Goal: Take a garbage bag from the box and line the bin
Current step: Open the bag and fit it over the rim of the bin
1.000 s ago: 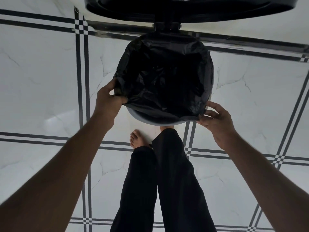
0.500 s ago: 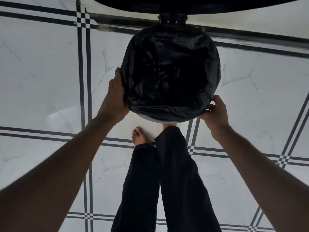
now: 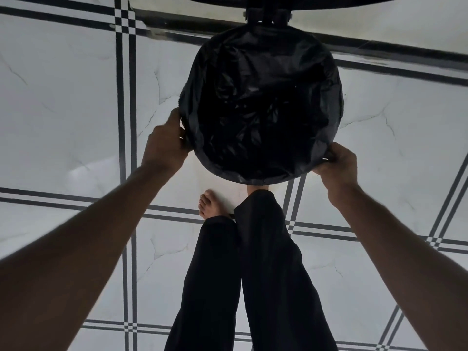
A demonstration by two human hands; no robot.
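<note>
The black garbage bag (image 3: 260,105) sits already inside the round bin (image 3: 255,182), and its top edge is folded outward over the rim almost all the way around. The bin stands on the white tiled floor (image 3: 63,97), just in front of the person's bare foot (image 3: 211,205), and its lid (image 3: 278,0) is raised at the far side. The box is not in view.

The left hand (image 3: 164,145) presses against the left side of the bin, with the fingers wrapped over the folded plastic; I cannot tell if they pinch the film or only press it flat. The right hand (image 3: 335,165) is closed on the edge of the bag at the near right side, and the plastic makes a small gathered tuck there between thumb and fingers.

In my judgement the step in hand is to seat the folded edge evenly around the rim. To do it well, both hands should pull the film down and slightly outward, so that the fold has the same depth on each side and does not slip back into the bin. The pull must be gentle, because thin plastic stretches and tears easily at the rim. The far side near the hinge (image 3: 268,17) is hard to judge from here, so it is wise to check it by touch. After that, some air pushed out from the inside helps the bag to lie against the wall.
</note>
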